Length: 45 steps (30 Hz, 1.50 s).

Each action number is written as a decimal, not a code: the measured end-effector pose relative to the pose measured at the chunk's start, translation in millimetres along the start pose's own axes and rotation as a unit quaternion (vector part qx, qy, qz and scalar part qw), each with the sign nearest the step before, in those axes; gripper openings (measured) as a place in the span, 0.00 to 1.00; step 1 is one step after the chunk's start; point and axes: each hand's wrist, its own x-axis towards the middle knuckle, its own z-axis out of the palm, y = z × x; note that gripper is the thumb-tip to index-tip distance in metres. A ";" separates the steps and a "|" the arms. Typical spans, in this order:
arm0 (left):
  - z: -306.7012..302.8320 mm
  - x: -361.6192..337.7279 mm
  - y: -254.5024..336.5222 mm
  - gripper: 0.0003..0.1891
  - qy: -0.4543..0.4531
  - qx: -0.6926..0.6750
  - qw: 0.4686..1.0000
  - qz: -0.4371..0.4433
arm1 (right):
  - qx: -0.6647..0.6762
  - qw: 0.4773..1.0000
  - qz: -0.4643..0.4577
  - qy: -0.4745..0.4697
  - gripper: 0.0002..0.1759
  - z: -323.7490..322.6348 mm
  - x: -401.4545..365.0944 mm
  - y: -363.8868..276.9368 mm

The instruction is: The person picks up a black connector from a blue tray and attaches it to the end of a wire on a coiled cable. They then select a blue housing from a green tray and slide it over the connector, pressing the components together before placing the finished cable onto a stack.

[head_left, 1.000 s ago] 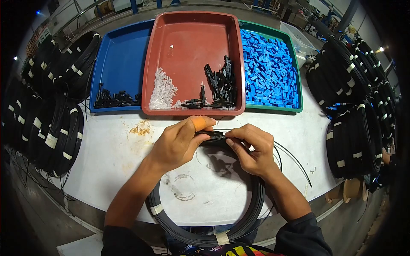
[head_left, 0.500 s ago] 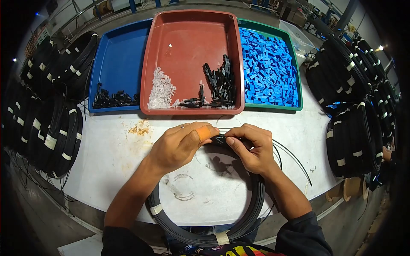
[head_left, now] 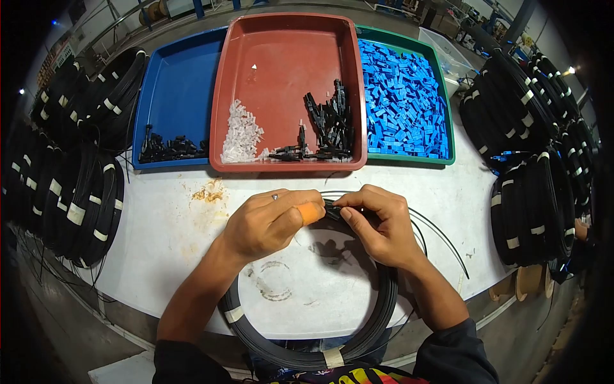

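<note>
A coil of black cable lies at the near side of the white table, bound with pale tape. My left hand, with an orange wrap around a digit and a ring on a finger, is closed on the far part of the coil. Close beside it, my right hand pinches at the same black cable with thumb and forefinger. A small dark piece shows between the hands, too hidden to identify. Loose cable strands curve out to the right past my right hand.
Beyond my hands stands a red tray holding clear bits and black connector parts. A blue tray with black parts and a green tray full of blue clips flank it. Cable coils stand at both sides.
My left hand has turned slightly, its wrapped digit shifting right and down against the cable. The right hand keeps its pinch in nearly the same place.
</note>
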 end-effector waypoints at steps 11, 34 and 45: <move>-8.0 8.0 10.6 0.28 -0.026 -0.166 0.966 -0.196 | -0.079 0.993 -0.077 0.049 0.09 9.4 -3.3 -7.6; -6.2 11.6 18.3 0.08 0.041 -0.185 0.933 -0.306 | -0.098 0.981 -0.142 0.092 0.20 17.0 -7.9 -13.0; -6.0 11.8 20.0 0.08 0.031 -0.215 0.925 -0.311 | -0.103 0.981 -0.141 0.087 0.16 17.4 -10.2 -8.1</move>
